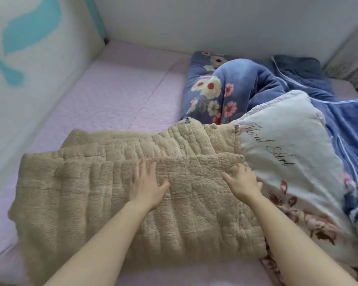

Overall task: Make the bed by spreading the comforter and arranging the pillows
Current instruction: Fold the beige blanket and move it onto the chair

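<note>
While the left hand (146, 185) lay flat and open-palmed on the folded tan comforter (116, 205) at lower centre, the right hand (243, 183) curled over its right edge, pinching the fabric. Beside it, at right, lay a white floral pillow (291, 162); a blue flowered blanket (225, 89) lay bunched above on the pink bed sheet (112, 96).
</note>
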Available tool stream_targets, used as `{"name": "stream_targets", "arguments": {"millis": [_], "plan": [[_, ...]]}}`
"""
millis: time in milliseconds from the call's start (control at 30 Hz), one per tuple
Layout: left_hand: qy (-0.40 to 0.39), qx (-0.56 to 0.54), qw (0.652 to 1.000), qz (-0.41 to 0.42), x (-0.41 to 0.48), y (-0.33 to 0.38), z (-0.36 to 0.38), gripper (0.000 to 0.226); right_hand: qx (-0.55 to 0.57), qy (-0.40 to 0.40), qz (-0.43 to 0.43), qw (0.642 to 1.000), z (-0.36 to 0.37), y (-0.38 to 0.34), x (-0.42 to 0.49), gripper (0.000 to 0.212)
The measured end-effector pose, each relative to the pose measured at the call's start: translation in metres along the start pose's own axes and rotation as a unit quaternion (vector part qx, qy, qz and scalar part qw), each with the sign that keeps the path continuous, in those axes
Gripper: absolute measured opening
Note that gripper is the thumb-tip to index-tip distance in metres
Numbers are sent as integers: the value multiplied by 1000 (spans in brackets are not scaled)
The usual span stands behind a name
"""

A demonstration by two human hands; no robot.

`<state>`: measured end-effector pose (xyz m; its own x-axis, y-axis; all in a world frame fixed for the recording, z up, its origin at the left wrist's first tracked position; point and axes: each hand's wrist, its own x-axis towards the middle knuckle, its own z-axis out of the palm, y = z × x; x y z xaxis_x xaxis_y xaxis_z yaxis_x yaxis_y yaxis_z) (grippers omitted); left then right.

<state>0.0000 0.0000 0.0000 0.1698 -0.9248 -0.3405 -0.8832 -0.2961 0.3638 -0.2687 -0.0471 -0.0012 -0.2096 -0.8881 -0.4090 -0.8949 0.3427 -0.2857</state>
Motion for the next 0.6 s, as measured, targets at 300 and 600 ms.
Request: {"name": "stream_targets", "arguments": {"millis": [300, 600], "plan": [[54, 154, 984, 66, 72, -79, 46, 81, 90, 133, 101, 982, 47, 25, 57, 92], [84, 49, 989, 110, 130, -101, 66, 77, 206, 1, 25, 978, 30, 16, 91, 44]]}}
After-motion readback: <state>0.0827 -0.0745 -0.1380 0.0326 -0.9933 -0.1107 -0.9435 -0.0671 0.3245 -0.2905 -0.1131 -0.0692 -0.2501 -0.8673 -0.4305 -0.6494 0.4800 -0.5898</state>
